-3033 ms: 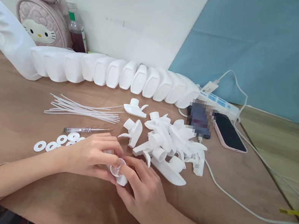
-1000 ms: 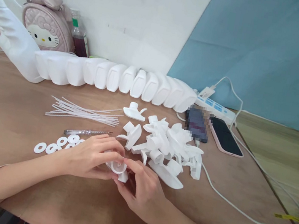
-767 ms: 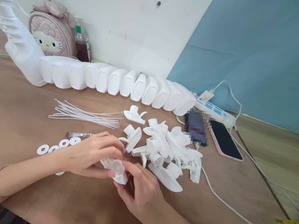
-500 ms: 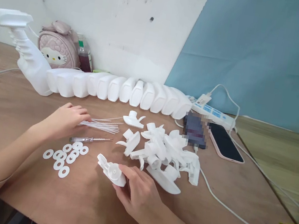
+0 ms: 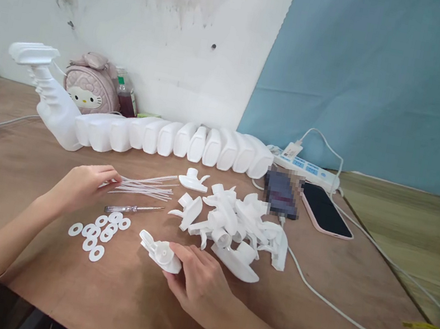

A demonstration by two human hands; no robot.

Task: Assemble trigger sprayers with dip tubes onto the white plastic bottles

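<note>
My right hand [image 5: 198, 285] is closed around a white trigger spray head [image 5: 163, 255], its round underside socket facing up. The fingers of my left hand [image 5: 89, 184] are pinched at the near ends of a bundle of thin white plastic tubes [image 5: 145, 190]. At least one tube seems to be between the fingertips, though they partly hide it. Below the tubes lies a clear-handled screwdriver [image 5: 133, 209]. Several flat white ring washers [image 5: 96, 253] lie in a loose group in front of my left wrist. Beyond my right hand is a heap of white spray heads [image 5: 231, 217].
A row of white bottles [image 5: 197, 146] lies along the back, with one bottle [image 5: 56, 113] leaning at its left end. Two phones [image 5: 327, 209] and a power strip [image 5: 308, 170] are at right. A pink bag [image 5: 91, 85] stands by the wall, and a cable [image 5: 316, 295] crosses the right side.
My left hand has drawn slightly back left along the tubes, which look more spread out. My right hand holds the spray head much as before. The camera view has tilted upward a little.
</note>
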